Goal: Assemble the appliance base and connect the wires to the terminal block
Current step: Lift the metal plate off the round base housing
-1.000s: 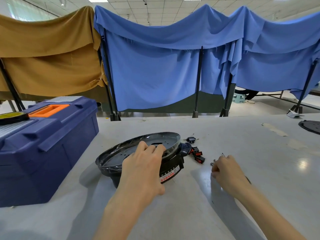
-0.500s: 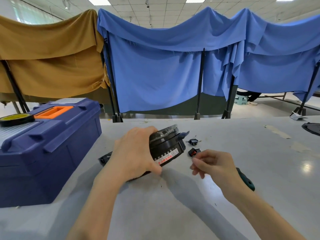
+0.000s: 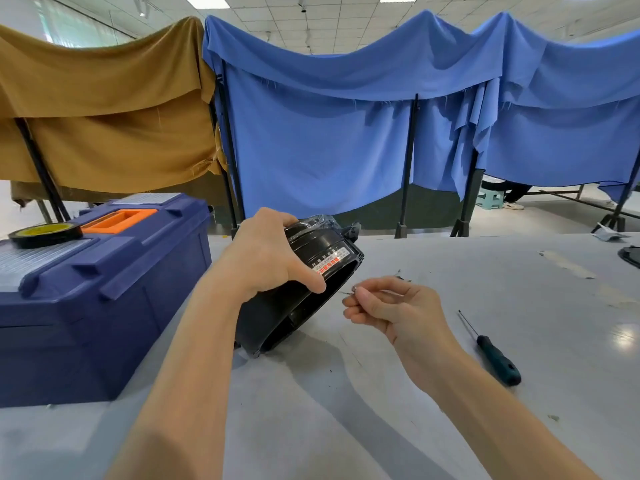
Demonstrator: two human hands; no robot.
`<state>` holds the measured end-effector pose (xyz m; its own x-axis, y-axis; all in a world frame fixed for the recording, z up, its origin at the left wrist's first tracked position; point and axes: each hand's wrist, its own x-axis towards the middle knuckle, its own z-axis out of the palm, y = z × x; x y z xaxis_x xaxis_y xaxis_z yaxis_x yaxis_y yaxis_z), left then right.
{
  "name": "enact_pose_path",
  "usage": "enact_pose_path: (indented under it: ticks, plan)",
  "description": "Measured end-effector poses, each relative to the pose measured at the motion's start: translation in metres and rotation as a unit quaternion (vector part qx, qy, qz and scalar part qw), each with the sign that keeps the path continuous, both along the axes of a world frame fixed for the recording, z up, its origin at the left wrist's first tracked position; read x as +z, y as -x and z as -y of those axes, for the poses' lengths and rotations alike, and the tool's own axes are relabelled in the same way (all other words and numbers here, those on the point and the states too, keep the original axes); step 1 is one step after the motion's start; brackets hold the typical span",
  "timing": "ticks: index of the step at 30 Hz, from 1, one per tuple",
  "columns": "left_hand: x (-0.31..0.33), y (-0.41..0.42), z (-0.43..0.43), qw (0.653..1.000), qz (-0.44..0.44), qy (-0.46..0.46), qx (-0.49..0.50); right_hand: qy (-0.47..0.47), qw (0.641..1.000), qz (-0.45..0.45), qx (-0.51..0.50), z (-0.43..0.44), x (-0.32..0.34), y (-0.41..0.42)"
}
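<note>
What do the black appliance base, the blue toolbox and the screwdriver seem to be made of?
The appliance base looks like moulded black plastic with a semi-gloss finish: its ribbed rings catch the light and it carries a printed label. The toolbox is likely rigid matte blue plastic, with moulded ridges and an orange handle. The screwdriver has a thin dark shaft, probably metal. Its teal handle could be plastic or rubber.

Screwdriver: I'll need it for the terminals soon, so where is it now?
In the head view the screwdriver lies on the table at the right, just right of the right hand.
</note>
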<state>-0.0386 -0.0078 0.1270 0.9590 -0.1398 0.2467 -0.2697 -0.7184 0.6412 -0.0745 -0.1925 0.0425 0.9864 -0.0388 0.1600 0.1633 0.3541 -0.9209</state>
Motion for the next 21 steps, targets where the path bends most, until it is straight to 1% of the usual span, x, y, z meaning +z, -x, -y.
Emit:
enact_pose_path:
  ticks: [4,12,21]
  plan:
    - [0.001,-0.003,-0.003,1.000,-0.007,0.016,0.004,-0.030,1.000,0.003,-0.002,-0.009,0.009,-0.004]
    - [0.001,-0.004,-0.004,1.000,-0.008,0.023,0.003,-0.062,0.996,-0.007,-0.063,-0.026,0.015,-0.005]
    - [-0.001,-0.001,-0.002,1.000,-0.002,0.014,-0.009,-0.035,0.992,0.007,-0.121,-0.038,0.013,-0.005]
